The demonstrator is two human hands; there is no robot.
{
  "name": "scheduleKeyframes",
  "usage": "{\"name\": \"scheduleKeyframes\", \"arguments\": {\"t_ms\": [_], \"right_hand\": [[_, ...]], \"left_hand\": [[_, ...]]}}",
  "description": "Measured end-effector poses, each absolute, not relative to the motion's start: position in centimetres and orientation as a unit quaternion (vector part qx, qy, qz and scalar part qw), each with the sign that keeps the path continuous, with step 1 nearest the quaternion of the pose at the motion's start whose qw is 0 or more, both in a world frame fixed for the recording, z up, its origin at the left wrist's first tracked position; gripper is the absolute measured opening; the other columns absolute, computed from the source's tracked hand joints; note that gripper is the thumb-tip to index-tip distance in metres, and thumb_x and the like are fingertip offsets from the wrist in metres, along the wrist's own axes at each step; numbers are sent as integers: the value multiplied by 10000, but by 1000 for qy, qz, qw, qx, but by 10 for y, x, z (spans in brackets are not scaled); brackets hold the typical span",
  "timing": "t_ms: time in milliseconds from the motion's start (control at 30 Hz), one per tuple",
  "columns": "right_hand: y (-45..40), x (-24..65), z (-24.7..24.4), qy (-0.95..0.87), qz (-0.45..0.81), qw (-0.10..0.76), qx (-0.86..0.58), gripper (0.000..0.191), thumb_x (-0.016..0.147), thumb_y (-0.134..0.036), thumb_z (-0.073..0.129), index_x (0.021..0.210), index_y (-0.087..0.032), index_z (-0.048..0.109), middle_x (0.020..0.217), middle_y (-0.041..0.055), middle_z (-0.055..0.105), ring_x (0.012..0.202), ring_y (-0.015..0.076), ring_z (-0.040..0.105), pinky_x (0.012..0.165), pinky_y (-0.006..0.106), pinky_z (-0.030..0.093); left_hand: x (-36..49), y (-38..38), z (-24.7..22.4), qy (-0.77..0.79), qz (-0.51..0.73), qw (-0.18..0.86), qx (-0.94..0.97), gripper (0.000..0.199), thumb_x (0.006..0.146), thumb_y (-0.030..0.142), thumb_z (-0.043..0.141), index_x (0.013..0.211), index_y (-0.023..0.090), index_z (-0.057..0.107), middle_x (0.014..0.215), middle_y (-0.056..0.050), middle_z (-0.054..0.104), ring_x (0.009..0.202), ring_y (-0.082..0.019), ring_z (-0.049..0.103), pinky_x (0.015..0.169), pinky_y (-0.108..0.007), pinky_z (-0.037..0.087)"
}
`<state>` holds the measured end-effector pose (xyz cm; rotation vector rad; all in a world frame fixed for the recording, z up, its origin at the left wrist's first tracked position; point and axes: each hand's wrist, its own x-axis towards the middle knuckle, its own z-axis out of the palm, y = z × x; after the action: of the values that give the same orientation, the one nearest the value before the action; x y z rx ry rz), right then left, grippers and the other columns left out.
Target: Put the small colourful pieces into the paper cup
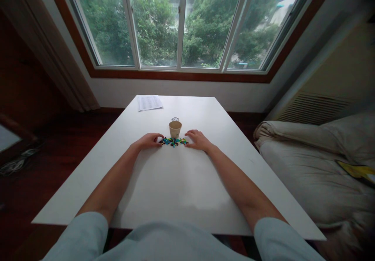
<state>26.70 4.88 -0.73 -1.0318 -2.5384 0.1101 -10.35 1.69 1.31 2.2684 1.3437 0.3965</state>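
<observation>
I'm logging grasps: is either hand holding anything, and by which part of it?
Nothing appears to be held: the left hand and right hand are open, at either side of the small colourful pieces.

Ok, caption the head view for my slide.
Left hand and right hand at either end of a spread of colourful pieces, before a cup on a white table.

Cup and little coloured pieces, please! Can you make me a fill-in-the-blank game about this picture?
The pieces lie ____ the left hand and the right hand.
The table is ____ in colour.
Of the cup and the paper, the ____ is nearer the hands.

Missing words: between; white; cup.
</observation>
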Motion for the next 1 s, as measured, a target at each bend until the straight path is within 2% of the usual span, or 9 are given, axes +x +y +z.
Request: {"name": "scheduleKeyframes", "arguments": {"t_ms": [233, 467, 600, 733, 867, 1000], "right_hand": [[50, 267, -14, -896, 25, 212, -389, 546, 840, -615, 698, 1260, -267, 667, 1341, 117, 618, 1243, 309, 553, 1047, 455, 438], [50, 264, -14, -892, 29, 227, -390, 468, 851, -557, 717, 1213, -261, 689, 1299, 113, 642, 1190, 291, 584, 1023, 439, 449], [51, 264, -14, -882, 60, 254, -392, 342, 898, -469, 690, 1167, -259, 709, 1220, 98, 681, 1130, 262, 604, 997, 422, 460], [49, 261, -13, -871, 98, 280, -391, 176, 949, -286, 596, 1038, -244, 742, 1066, 67, 720, 1023, 223, 619, 946, 385, 476], [44, 254, -13, -866, 117, 298, -384, 187, 927, -195, 572, 974, -234, 748, 998, 57, 722, 975, 214, 612, 912, 364, 481], [42, 248, -15, -874, 117, 294, -369, 222, 913, -153, 566, 984, -243, 756, 1018, 51, 716, 979, 213, 607, 921, 361, 477]], "left_hand": [[-97, 14, 7, 497, 189, 226, 816, 483, 828, 510, 640, 1228, 249, 713, 667, 41, 534, 603, -112, 442, 588, -242, 281], [-93, 17, -3, 509, 230, 201, 805, 456, 842, 497, 638, 1210, 241, 720, 697, 31, 588, 634, -121, 502, 612, -242, 333], [-89, 16, -6, 515, 258, 193, 794, 431, 864, 484, 618, 1200, 233, 718, 724, 17, 624, 661, -132, 541, 632, -248, 378], [-80, 15, -7, 525, 274, 182, 785, 377, 906, 452, 568, 1156, 224, 734, 766, -8, 659, 696, -146, 555, 649, -257, 410], [-74, 15, -7, 513, 286, 156, 794, 314, 917, 382, 562, 1105, 221, 755, 857, -33, 675, 743, -155, 559, 705, -275, 444], [-72, 16, -9, 504, 289, 127, 804, 287, 926, 326, 555, 1087, 226, 770, 877, -49, 648, 797, -172, 570, 762, -298, 460]]}}
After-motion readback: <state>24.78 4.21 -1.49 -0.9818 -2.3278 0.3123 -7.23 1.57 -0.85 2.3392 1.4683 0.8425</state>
